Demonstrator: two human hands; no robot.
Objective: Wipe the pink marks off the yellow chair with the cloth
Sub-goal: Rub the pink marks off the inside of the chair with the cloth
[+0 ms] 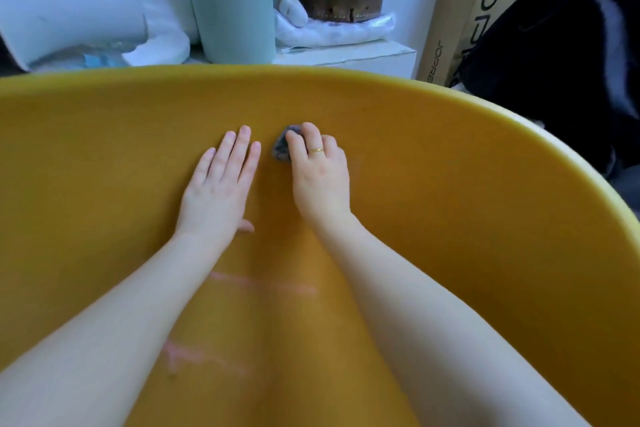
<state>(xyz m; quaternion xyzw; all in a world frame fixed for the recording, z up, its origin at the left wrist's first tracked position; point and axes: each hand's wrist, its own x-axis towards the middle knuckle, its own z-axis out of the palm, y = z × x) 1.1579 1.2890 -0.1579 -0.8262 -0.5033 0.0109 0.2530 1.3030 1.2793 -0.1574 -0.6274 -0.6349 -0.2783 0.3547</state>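
A small grey cloth (281,148) is pinched under the curled fingers of the right hand (320,173) near the yellow chair's (450,184) back edge. The left hand (221,180) is laid flat beside it, fingers together. Pink marks (263,282) are seen nearer the front edge.

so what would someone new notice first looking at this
The big yellow chair fills most of the view, with two bare arms reaching across it. The left hand lies flat on the chair, while the right hand, wearing a gold ring, presses a small grey cloth against it. Closer to the camera, pink marks show between the forearms.
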